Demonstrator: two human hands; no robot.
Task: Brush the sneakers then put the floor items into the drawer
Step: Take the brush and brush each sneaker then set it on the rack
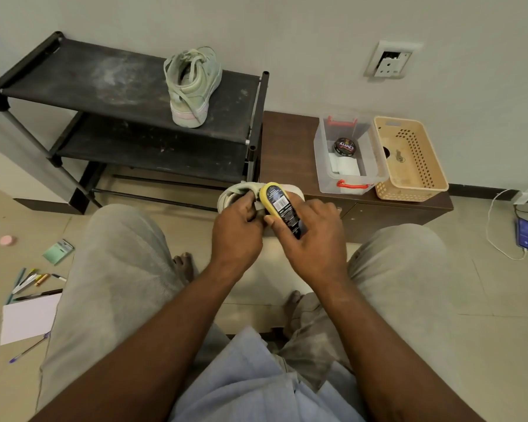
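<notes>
- At the far left, the floor holds a pink round item [7, 240], a green packet [58, 252], a loose bunch of pens [31, 280], a white paper sheet [28, 321] and, just below it, a purple pen [28, 350].
- A black shoe rack [73, 74] stands against the wall. One pale green sneaker [192, 86] sits upright on its top shelf, heel toward the camera.
- The left grip [237, 236] has its fingers curled round the second sneaker [230, 193], holding it in front of the person's knees near the foot of the rack.
- The right grip [316, 242] is wrapped round a black bottle with a yellow end [279, 208]. The yellow end rests against the held sneaker.
- To the right, a low brown table [287, 141] carries a clear plastic box [322, 166] with red handles, holding a round polish tin [345, 146]. A beige perforated basket [433, 181] stands touching the box.
- A wall socket [389, 60] is above the basket.
- A phone [525, 234] lies on the floor at the far right, with a white cable attached.
</notes>
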